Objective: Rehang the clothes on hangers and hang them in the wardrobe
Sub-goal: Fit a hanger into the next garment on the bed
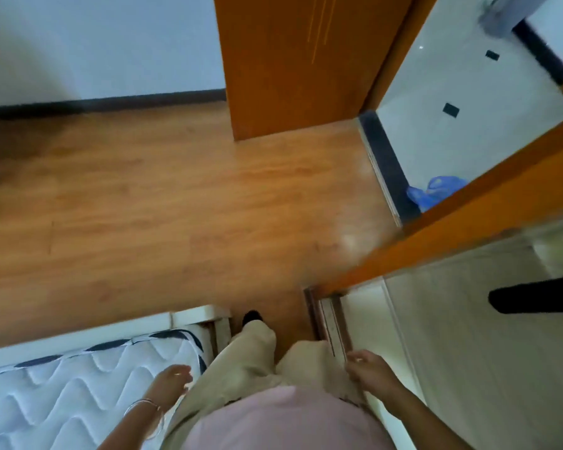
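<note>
I am looking straight down at my legs in beige trousers (241,362) on a wooden floor. My left hand (171,381), with a bangle on the wrist, hangs beside my left leg over the mattress corner and holds nothing. My right hand (366,368) hangs by my right leg with its fingers loosely curled and nothing in it. A pale panel of the wardrobe (468,336) with its sliding track lies at the right. A dark garment piece (533,298) pokes in from the right edge. No hanger is in view.
A quilted white mattress (62,384) on a white bed frame fills the lower left. An open orange wooden door (290,66) stands ahead, with a tiled room beyond it and a blue plastic bag (433,191) on its floor. The wooden floor (160,206) spreads across the middle.
</note>
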{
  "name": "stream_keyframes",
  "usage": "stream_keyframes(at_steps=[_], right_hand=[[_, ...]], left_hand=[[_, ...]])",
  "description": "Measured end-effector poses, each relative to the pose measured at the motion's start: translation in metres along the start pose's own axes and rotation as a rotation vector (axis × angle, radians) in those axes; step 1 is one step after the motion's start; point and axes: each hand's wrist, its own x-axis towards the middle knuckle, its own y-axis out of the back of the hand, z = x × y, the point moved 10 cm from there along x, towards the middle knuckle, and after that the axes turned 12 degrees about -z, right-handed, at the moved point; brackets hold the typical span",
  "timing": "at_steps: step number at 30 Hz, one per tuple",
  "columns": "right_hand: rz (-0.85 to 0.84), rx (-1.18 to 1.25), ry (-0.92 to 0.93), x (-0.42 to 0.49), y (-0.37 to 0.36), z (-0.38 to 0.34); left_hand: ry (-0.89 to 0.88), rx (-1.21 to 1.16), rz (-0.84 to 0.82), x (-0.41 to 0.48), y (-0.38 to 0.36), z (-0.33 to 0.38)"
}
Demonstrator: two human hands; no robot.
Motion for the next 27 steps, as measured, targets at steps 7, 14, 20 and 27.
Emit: stream_keyframes(at_steps=[7, 14, 20, 27], right_hand=[[-0.111, -0.202, 0.117, 0.034, 0.006, -0.151], [-0.098, -0.397, 0.027, 0.115, 0.056, -0.267], [-0.132, -0.621, 0.109, 0.183, 0.094, -0.437], [-0.139, -0.855, 0.119, 0.22, 0.052, -0.615]], left_hand=[[-0.038, -0.194, 0.091, 0.018, 0.054, 0.057], [0.141, -0.572, 0.171, 0.054, 0.069, 0.056], [0.204, -0.932, 0.269, 0.065, 0.078, 0.118], [-0.096, -0.942, 0.437, 0.032, 0.156, 0.226]])
